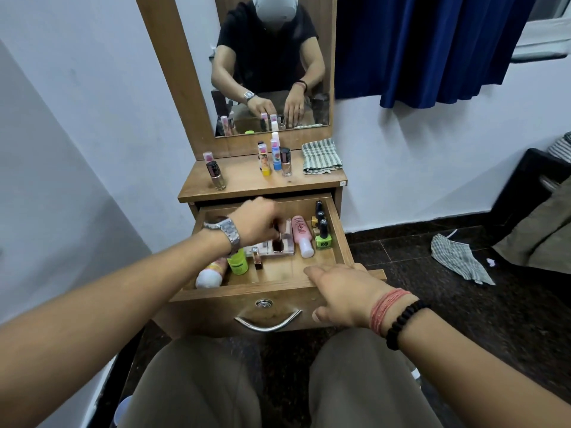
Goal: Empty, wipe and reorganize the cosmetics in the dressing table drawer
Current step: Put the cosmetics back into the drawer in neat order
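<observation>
The wooden drawer [272, 287] stands pulled out below the tabletop [247, 183]. My left hand [258, 222] reaches into it and pinches a small dark bottle [278, 244] by its cap, just above a clear flat case [285, 250]. My right hand [343, 293] grips the drawer's front right corner. Inside lie a pink bottle [301, 234], green nail polish bottles [323, 237], a green jar [238, 264], a small brown bottle [257, 261] and a white-capped tube [210, 274]. Several small bottles [273, 157] stand on the tabletop.
A folded striped cloth [321, 156] lies at the tabletop's right rear, below the mirror [272, 63]. Another striped cloth [460, 259] lies on the dark floor to the right. A blue curtain [426, 47] hangs at the upper right. My knees sit right below the drawer handle [267, 324].
</observation>
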